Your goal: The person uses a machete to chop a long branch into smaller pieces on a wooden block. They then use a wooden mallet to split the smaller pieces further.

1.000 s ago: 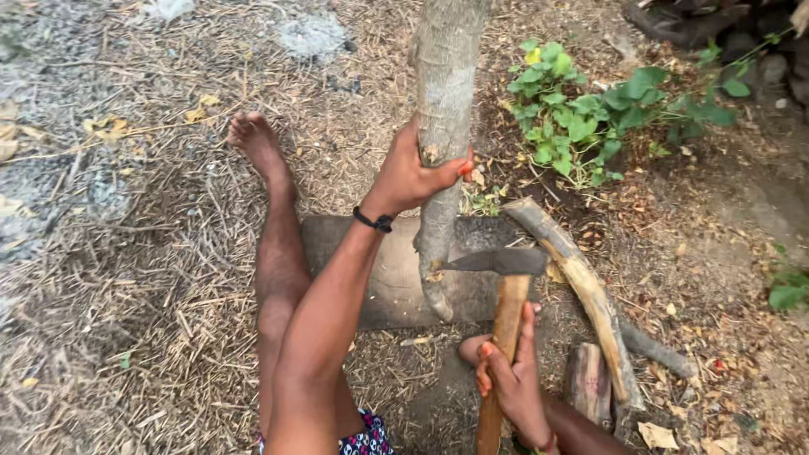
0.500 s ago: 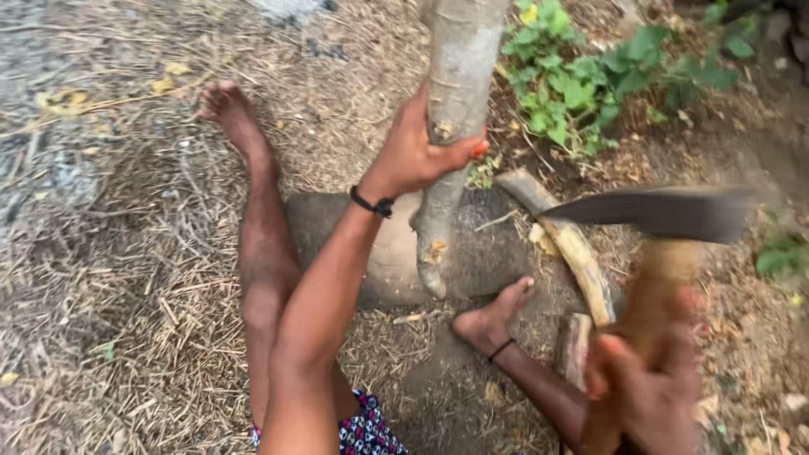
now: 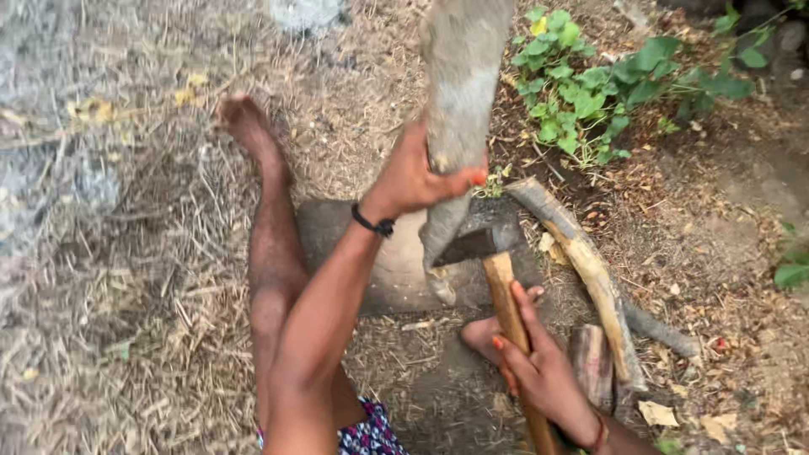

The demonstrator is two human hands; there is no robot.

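Single head-worn view, looking steeply down from above a seated person onto bare ground, at close range. The left hand (image 3: 413, 177) and right hand (image 3: 543, 371) fill the lower centre; a log (image 3: 459, 109) rises toward 12 o'clock, the axe (image 3: 497, 270) sits centre, green plants (image 3: 590, 93) lie at 1 o'clock, and dry straw (image 3: 101, 278) spreads toward 9 o'clock.

Log (image 3: 462, 101), branches (image 3: 581, 261) crowd right; left ground (image 3: 109, 337) open.

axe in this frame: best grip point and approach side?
Probably the lower wooden handle, from the near end: it is long and straight, and the right hand wraps it there, far from the metal head biting the log that the left hand steadies.
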